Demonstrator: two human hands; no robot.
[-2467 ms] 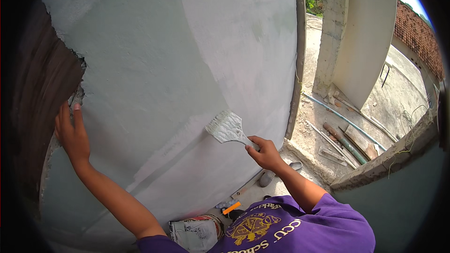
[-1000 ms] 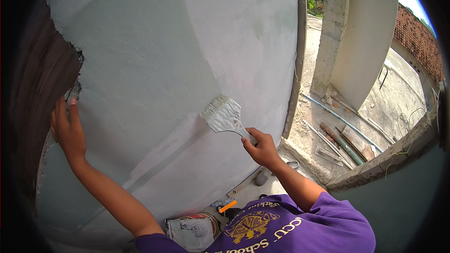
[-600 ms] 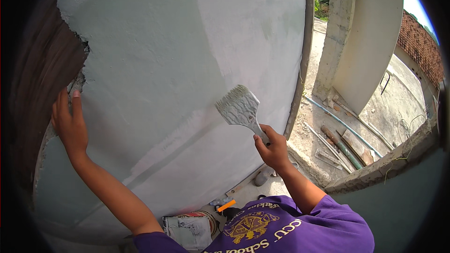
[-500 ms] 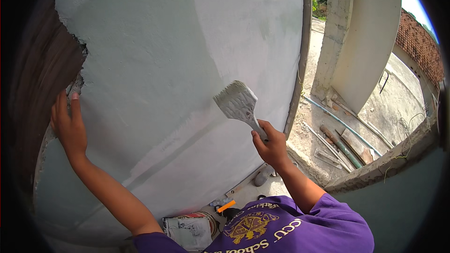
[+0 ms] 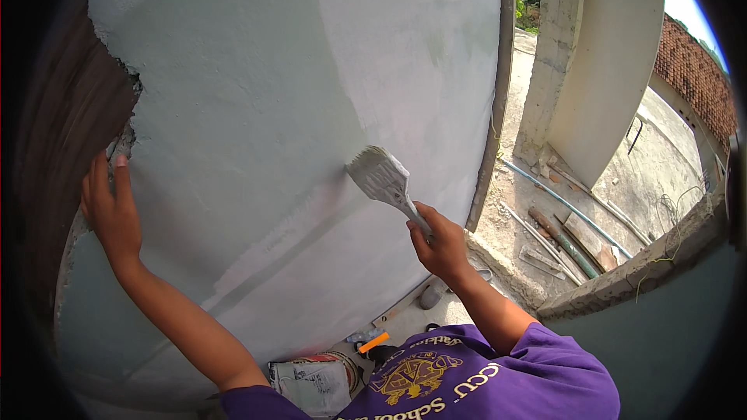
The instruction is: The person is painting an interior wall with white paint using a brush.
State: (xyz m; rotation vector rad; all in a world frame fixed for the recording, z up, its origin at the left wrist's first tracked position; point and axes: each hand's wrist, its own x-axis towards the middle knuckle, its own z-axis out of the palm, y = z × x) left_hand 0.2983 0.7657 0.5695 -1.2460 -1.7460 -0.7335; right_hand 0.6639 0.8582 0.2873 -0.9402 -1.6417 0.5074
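My right hand (image 5: 440, 239) is closed round the handle of a wide paintbrush (image 5: 381, 177), its head coated in grey-green paint. The bristle tips are at the wall (image 5: 257, 78), by the border between a grey-green painted area and a paler whitish one; whether they touch it I cannot quite tell. My left hand (image 5: 113, 206) rests with fingers stretched out against the broken plaster edge, beside a dark brown wooden surface (image 5: 74, 101). Below, between my arms, stands a paint-smeared container (image 5: 311, 385).
An orange strip-like object (image 5: 374, 342) lies low by my shirt. Outside the wall's right edge, pipes (image 5: 572, 245) and boards lie on the ground near a concrete pillar (image 5: 556, 54). A low ledge (image 5: 630, 288) runs along the right.
My right hand has brought the brush slightly left and down, closer to the wall, and the brush has turned a little. My left hand stays at the plaster edge.
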